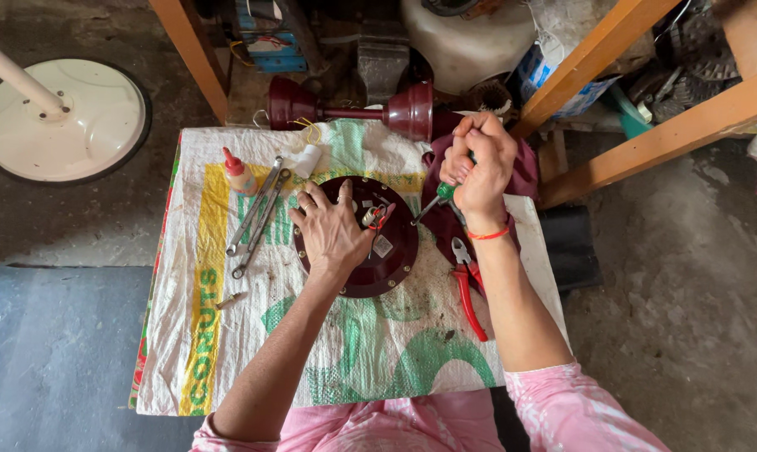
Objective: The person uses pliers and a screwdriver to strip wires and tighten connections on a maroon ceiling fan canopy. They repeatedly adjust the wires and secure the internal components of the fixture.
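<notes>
Right hand [481, 167] around green-handled screwdriver [444, 192]

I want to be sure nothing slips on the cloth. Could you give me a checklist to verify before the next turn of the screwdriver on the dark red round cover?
1. Left hand lies flat on the dark red round cover, steadying it: ok.
2. Right hand grips the green-handled screwdriver firmly: ok.
3. Screwdriver tip seated in a screw at the cover's rim: cannot tell, too small.
4. Left fingers apart from the tip: ok.
5. Red-handled pliers lie right under the right forearm, could be knocked: not ok.
6. Wrenches and small red-capped bottle lie left of the cover, out of the way: ok.
</notes>
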